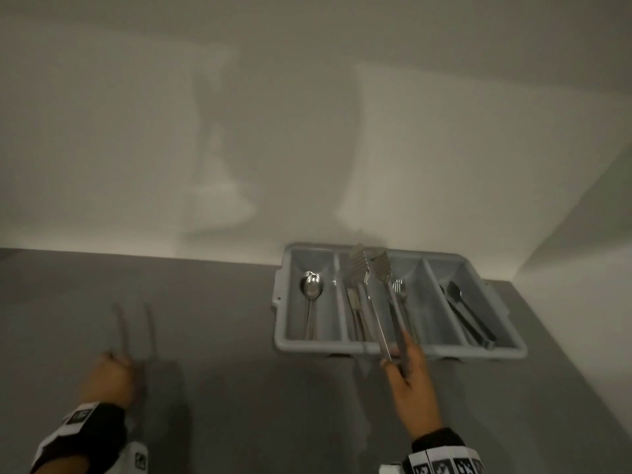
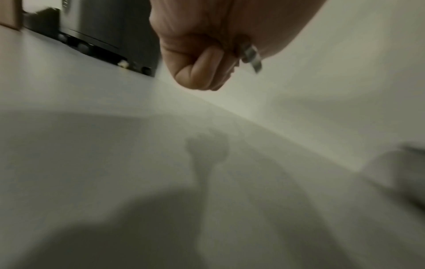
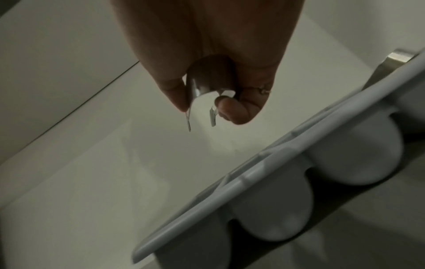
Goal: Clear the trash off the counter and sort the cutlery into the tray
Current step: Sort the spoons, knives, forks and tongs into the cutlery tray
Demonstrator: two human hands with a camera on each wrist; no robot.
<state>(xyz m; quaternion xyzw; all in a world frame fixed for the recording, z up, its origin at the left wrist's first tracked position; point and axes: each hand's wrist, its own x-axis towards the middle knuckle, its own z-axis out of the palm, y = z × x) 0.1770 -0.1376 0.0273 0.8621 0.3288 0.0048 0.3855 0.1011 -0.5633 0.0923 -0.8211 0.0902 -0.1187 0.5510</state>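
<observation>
A grey counter runs along a pale wall, and on its far right part sits one grey cutlery tray with four long compartments. Counting from the left, the first compartment holds spoons, their exact number hard to tell since the handles overlap; the second holds knives, also too bunched to count; the third holds at least one fork; the fourth holds one dark utensil lying at a slant.

Two pairs of metal tongs are in view. One pair of tongs stretches over the second and third compartments, its two ridged heads spread apart near the tray's far wall. The right hand grips it at the hinge end, just in front of the tray's near rim, with thumb and fingers curled round the two arms.

The second pair, blurred, hovers over the left part of the counter, well apart from the tray. The left hand is clenched round its hinge end.
</observation>
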